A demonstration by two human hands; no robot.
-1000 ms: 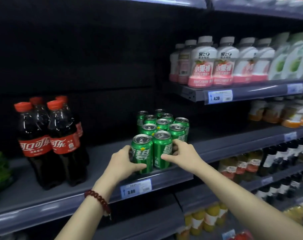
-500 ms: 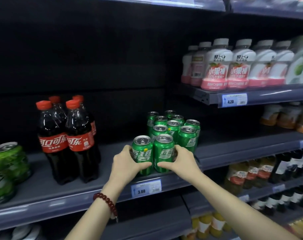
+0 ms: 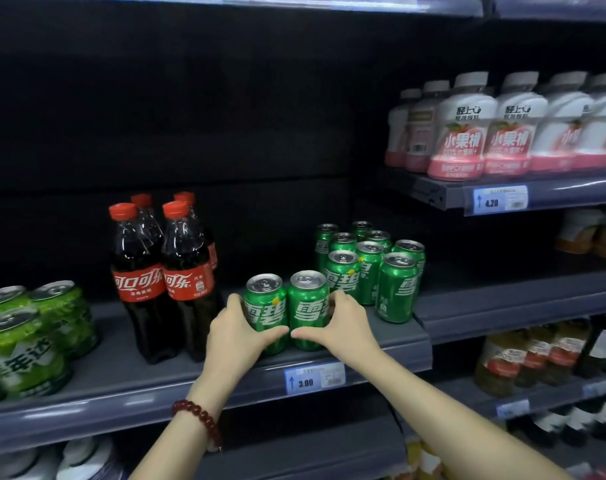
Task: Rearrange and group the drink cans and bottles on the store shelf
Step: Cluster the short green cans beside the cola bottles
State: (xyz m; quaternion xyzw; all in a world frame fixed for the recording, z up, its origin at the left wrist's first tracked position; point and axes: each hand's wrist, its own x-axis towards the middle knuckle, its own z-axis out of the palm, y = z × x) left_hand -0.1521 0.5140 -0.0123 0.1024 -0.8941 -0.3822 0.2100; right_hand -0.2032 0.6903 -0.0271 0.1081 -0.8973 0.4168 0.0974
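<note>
Two green Sprite cans stand side by side near the front of the grey shelf (image 3: 121,386). My left hand (image 3: 234,336) grips the left can (image 3: 264,306) and my right hand (image 3: 343,322) grips the right can (image 3: 308,304), thumbs meeting low in front. Behind and to their right stands a cluster of several more Sprite cans (image 3: 370,268), with a small gap between it and the held pair. Several cola bottles (image 3: 163,278) with red caps stand to the left of my hands.
Light-green cans (image 3: 28,337) sit at the shelf's far left. A blue 3.00 price tag (image 3: 313,377) is on the shelf lip below my hands. White and pink bottles (image 3: 481,129) fill the upper right shelf; darker bottles fill the lower right shelves.
Both hands have slid the front pair of Sprite cans leftward, away from the cluster and toward the cola bottles. The camera has panned left as well.
</note>
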